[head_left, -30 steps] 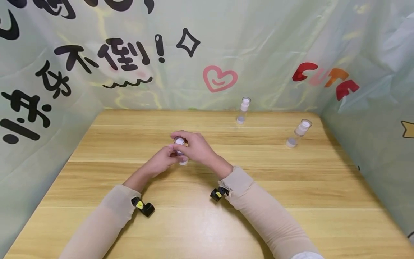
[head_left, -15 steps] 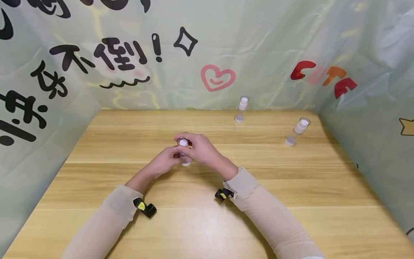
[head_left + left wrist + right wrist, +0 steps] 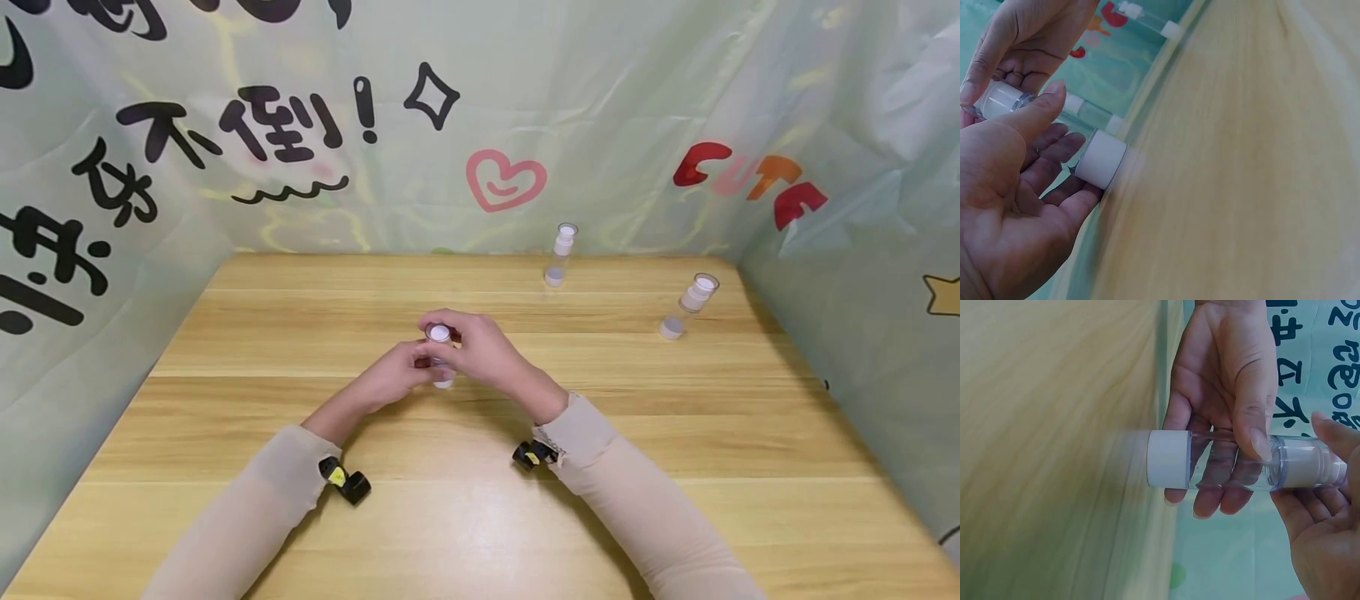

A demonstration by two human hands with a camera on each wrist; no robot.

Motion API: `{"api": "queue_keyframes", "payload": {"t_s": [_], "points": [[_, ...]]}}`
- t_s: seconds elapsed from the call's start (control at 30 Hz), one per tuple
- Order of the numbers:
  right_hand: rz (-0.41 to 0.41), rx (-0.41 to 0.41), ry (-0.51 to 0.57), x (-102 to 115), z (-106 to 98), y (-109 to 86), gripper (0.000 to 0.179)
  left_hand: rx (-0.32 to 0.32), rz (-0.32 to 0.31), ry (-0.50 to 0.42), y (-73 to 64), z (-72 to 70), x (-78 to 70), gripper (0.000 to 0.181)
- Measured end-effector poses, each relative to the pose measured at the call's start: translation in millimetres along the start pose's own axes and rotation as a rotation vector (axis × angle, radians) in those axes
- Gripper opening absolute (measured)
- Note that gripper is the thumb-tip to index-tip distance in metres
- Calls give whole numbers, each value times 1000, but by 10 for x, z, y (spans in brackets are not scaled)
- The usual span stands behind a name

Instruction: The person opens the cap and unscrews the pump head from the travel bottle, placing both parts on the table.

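A clear pump bottle [image 3: 1169,459] with a white base and a clear cap [image 3: 1310,464] over its white pump stands upright near the middle of the table. My left hand [image 3: 392,377] holds the clear body, thumb in front and fingers behind it, as the right wrist view shows. Higher up, my right hand [image 3: 487,352] grips the cap between thumb and fingers. In the left wrist view the white base [image 3: 1102,159] shows close over the wooden surface, while the thumb [image 3: 1041,112] of my left hand covers part of the body.
Two similar bottles stand apart on the wooden table [image 3: 465,517]: one bottle [image 3: 561,254] by the back edge, another bottle [image 3: 688,307] at the back right. A printed cloth [image 3: 600,108] hangs behind and along both sides.
Both hands and the bottle between them have shifted a little to the right across the table. Their hold looks the same, and the two other bottles have stayed put.
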State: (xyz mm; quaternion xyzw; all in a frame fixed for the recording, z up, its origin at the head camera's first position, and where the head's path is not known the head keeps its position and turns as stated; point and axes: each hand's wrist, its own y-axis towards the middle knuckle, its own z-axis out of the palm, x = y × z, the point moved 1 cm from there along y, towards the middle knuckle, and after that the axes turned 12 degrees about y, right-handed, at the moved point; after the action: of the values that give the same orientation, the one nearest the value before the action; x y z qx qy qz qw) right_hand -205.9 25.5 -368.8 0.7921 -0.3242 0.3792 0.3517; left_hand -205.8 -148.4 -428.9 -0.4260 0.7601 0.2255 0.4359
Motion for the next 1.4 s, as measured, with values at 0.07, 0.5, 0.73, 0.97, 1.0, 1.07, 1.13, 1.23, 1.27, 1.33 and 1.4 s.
{"api": "queue_keyframes", "payload": {"t_s": [0.07, 0.5, 0.73, 0.97, 1.0, 1.07, 1.13, 1.23, 1.27, 1.33, 1.4], "points": [[-2, -2, 10, -5, -14, -15, 28, 6, 3, -5, 10, 10, -17, 32], [-29, -65, 53, -84, -122, -213, 34, 41, 46, 26, 101, 133, -102, 31], [-34, -51, -13, -60, -144, -239, 42, 38, 45, 31, 127, 163, -77, 33], [21, -71, 43, -58, -143, -262, 42, 9, 55, 18, 121, 186, -73, 32], [27, -71, 46, -62, -141, -265, 42, 9, 58, 9, 119, 192, -75, 32], [37, -71, 44, -63, -139, -267, 42, 7, 63, -21, 120, 205, -70, 33], [44, -67, 46, -65, -140, -265, 43, -11, 68, -50, 116, 212, -65, 33], [59, -58, 87, -67, -155, -249, 44, -52, 73, -90, 112, 204, -55, 33], [70, -57, 118, -69, -163, -243, 44, -62, 77, -98, 111, 199, -56, 34], [97, -55, 192, -75, -185, -233, 43, -68, 85, -99, 110, 188, -60, 35], [121, -54, 260, -84, -209, -227, 42, -57, 96, -100, 115, 183, -66, 37]]}}
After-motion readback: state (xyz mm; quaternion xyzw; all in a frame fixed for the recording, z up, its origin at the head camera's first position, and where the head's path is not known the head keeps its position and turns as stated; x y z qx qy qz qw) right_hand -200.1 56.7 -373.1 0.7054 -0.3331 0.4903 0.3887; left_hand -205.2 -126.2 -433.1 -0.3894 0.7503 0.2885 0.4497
